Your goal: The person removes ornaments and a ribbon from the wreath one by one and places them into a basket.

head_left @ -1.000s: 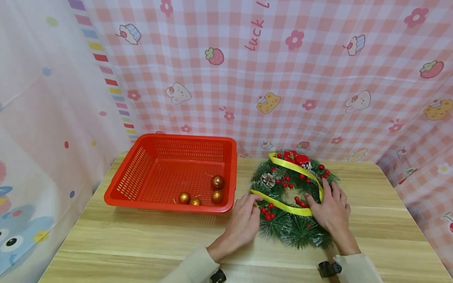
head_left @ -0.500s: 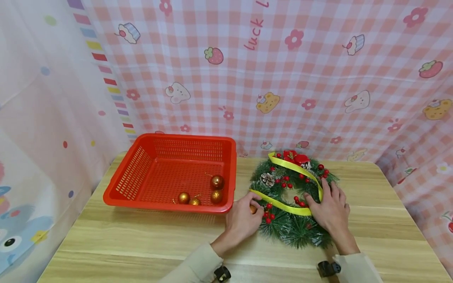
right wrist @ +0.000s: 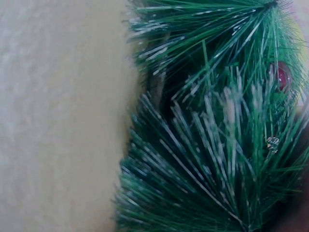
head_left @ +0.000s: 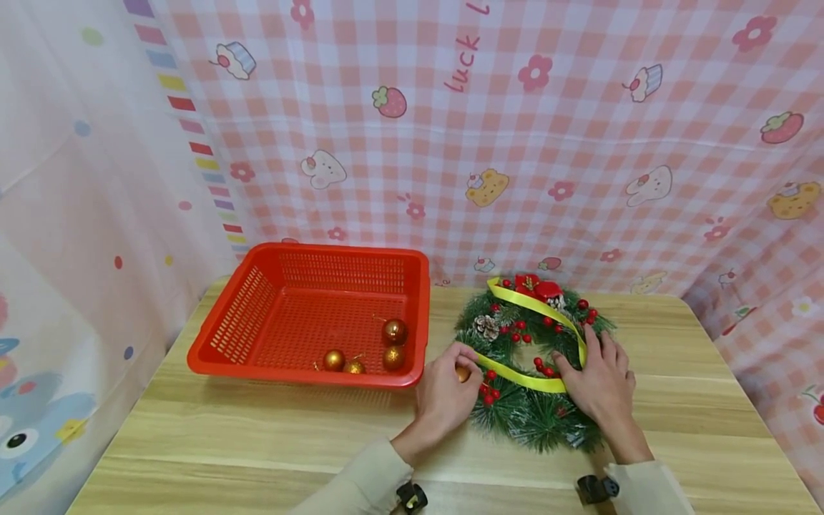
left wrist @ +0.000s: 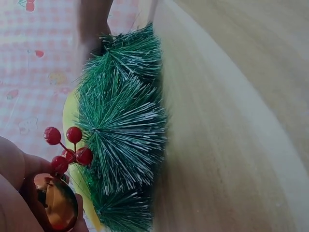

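A green Christmas wreath (head_left: 547,422) with red berries, pinecones and a red flower lies on the table. A yellow ribbon (head_left: 534,381) loops loosely over it. At the wreath's left edge my left hand (head_left: 445,390) grips a shiny gold bauble (left wrist: 57,205), mostly covered by the fingers in the head view. Red berries (left wrist: 72,154) stick up right beside the bauble in the left wrist view. My right hand (head_left: 601,379) rests with spread fingers on the wreath's right side, next to the ribbon's bend. Only pine needles (right wrist: 212,145) and blurred skin show in the right wrist view.
To the left stands a red perforated plastic basket (head_left: 309,379). Several gold baubles (head_left: 394,331) lie in its front right part. The wooden table (head_left: 257,450) reaches a pink checked curtain (head_left: 412,172) at the back.
My left hand has turned and shifted slightly at the wreath's left edge, so the gold bauble now shows between its fingers. The right hand, wreath and basket stay in place.
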`<state>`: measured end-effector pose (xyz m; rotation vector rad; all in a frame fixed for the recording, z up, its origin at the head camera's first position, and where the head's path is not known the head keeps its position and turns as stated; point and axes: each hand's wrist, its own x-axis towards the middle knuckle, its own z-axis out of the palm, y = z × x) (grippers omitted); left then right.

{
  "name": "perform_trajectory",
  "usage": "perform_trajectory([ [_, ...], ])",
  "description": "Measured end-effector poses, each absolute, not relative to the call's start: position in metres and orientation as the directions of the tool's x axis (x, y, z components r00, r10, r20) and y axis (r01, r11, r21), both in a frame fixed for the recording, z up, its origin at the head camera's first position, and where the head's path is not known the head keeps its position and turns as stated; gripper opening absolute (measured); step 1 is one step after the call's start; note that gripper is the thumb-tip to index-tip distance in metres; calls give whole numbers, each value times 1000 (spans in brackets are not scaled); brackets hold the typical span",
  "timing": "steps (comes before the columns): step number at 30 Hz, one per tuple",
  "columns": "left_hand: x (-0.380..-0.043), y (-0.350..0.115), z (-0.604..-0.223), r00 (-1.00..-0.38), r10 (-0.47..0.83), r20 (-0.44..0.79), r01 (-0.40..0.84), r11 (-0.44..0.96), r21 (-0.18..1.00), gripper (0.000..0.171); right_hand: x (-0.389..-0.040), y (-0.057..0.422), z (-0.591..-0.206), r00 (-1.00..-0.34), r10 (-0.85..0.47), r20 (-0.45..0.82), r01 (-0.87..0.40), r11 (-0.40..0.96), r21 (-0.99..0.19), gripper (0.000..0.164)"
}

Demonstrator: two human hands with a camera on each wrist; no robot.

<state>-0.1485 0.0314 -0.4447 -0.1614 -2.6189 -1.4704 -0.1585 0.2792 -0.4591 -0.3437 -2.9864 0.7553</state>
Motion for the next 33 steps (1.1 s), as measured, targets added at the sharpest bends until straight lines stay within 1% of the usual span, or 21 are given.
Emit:
perform_trajectory([
  [6, -154, 35, -442, -988, 37, 153, 150, 510, 847, 6, -158, 279, -459, -975, 221, -18, 203, 858, -472, 88],
  [13, -159, 40, -439, -989, 45, 141, 143, 534, 834, 9, -158, 279, -459, -975, 224, -12, 202, 858, -473, 86],
  [21, -166, 46, -433, -985, 90, 147, 172, 537, 826, 11, -159, 280, -460, -973, 229, -9, 207, 861, -465, 87],
  [33, -174, 47, -424, -981, 193, -13, 75, 443, 893, 15, -158, 280, -460, -973, 230, -2, 204, 859, -469, 88],
])
